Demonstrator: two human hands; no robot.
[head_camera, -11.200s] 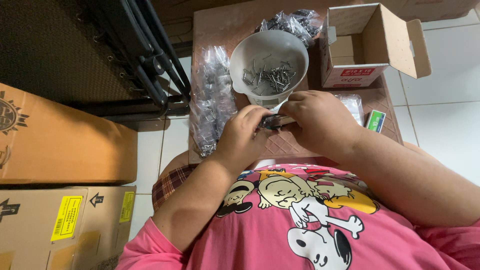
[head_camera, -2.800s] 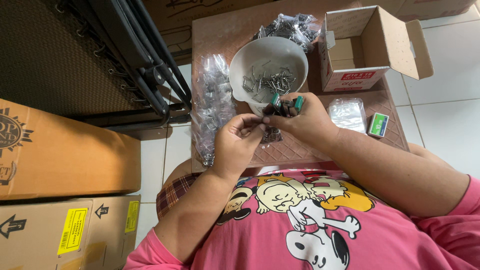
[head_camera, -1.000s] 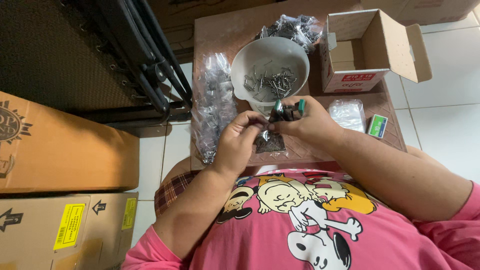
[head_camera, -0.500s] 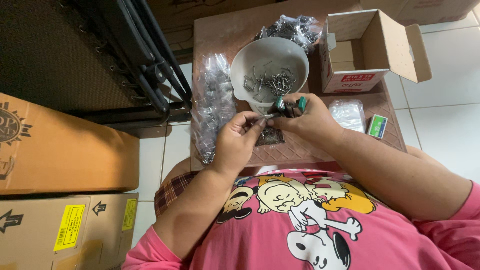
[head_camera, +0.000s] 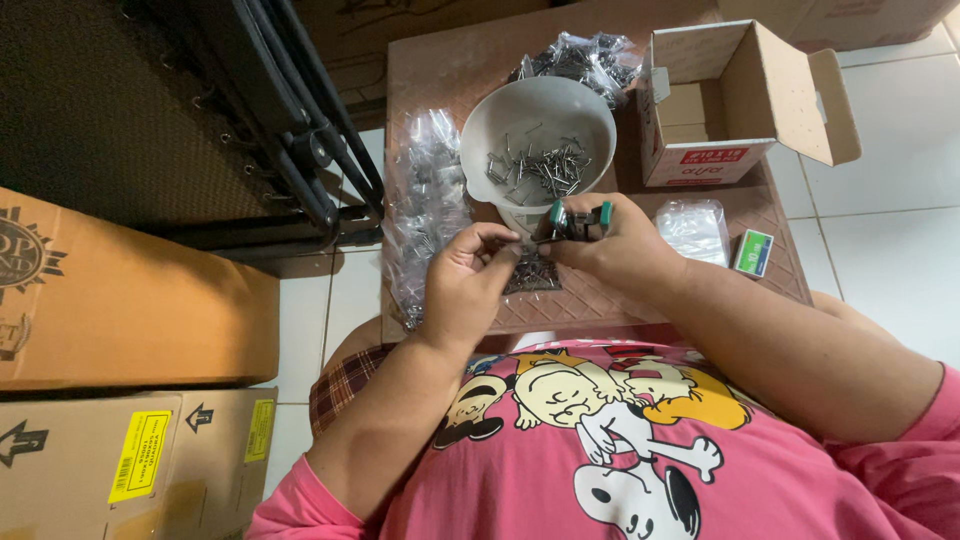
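Both hands are pinched together right in front of the white bowl (head_camera: 537, 140), low over the brown counter (head_camera: 640, 300). The right hand (head_camera: 610, 250) is clamped around a small stapler (head_camera: 575, 218) with green ends, held just below the bowl's near rim. The left hand (head_camera: 470, 285) has its fingertips closed on what looks like a small clear packet (head_camera: 525, 262) fed toward the stapler's mouth; it's too small to say exactly how it sits.

The bowl holds a loose heap of staple strips (head_camera: 540, 165). Left of the bowl there's a pile of filled clear bags (head_camera: 425, 215), behind it another clump of bagged stuff (head_camera: 580, 60), and to its right an open cardboard box (head_camera: 735, 105). Just below that box sit a stack of empty clear bags (head_camera: 695, 230) and a little green staple box (head_camera: 752, 252).

What I'd worry about: the left fingertips are right by the stapler's nose, so a squeeze with the packet misaligned could nip a finger or staple crooked. The bowl is also touching-close to the right knuckles, so a bump could tip staples everywhere.

Room-wise it's tight. The counter is small and crowded around the bowl, the near edge is right at the person's lap, and the green box sits near the right edge. The only open patch is the strip in front of the bowl, under the hands.
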